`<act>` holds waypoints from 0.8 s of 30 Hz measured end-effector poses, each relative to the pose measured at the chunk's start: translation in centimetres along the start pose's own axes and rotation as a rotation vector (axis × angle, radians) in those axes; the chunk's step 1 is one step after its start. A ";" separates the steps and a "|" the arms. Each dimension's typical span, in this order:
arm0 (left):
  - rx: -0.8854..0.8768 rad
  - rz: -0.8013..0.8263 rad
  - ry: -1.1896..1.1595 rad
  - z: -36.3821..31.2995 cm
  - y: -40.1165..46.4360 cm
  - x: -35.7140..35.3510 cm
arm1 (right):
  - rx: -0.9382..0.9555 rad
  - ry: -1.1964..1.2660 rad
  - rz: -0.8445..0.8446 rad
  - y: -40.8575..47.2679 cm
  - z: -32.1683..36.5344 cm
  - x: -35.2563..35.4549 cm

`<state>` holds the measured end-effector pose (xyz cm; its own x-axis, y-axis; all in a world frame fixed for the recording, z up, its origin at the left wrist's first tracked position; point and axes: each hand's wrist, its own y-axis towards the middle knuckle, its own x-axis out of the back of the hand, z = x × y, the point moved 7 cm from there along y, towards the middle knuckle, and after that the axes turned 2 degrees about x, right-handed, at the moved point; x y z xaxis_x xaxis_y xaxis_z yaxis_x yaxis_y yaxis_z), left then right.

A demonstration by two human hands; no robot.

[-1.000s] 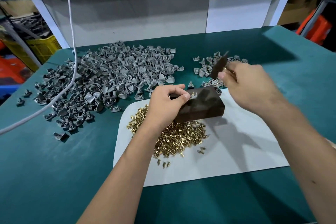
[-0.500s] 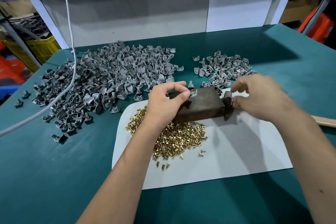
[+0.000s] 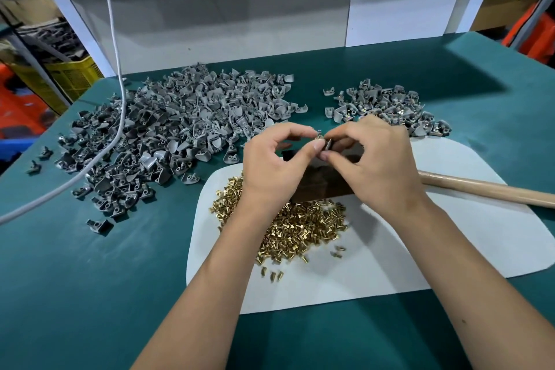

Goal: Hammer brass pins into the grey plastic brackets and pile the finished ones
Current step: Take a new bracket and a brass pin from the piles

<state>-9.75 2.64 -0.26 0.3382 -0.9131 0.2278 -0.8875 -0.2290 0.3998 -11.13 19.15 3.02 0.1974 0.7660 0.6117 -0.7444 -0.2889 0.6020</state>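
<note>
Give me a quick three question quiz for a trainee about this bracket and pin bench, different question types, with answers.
1. True or false: the wooden hammer handle lies on the white mat, held by neither hand.
2. Which pile of grey plastic brackets is bigger: A left, B right?
3. Fill in: the loose brass pins lie on the ____ mat.

Key: 1 true; 2 A; 3 white. Left hand and right hand pinch one small bracket together.
</note>
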 end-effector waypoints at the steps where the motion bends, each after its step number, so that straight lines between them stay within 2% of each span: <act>1: -0.017 0.000 -0.017 -0.2 -0.1 -0.1 | 0.007 -0.002 -0.015 0.0 0.1 0.0; 6: -0.034 -0.008 -0.061 -0.2 -0.2 -0.2 | 0.034 0.017 -0.054 -0.5 0.4 -0.4; 14: -0.094 -0.041 0.011 0.0 -0.3 -0.2 | 0.030 0.076 -0.107 -0.9 0.9 -0.5; 24: -0.122 -0.193 0.087 -1.4 -1.2 -0.9 | -0.002 0.118 -0.241 -1.4 1.2 -0.2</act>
<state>-8.54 4.24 0.28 0.5281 -0.8226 0.2106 -0.7612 -0.3487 0.5468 -9.30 18.74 2.68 0.2940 0.8741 0.3867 -0.6859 -0.0888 0.7223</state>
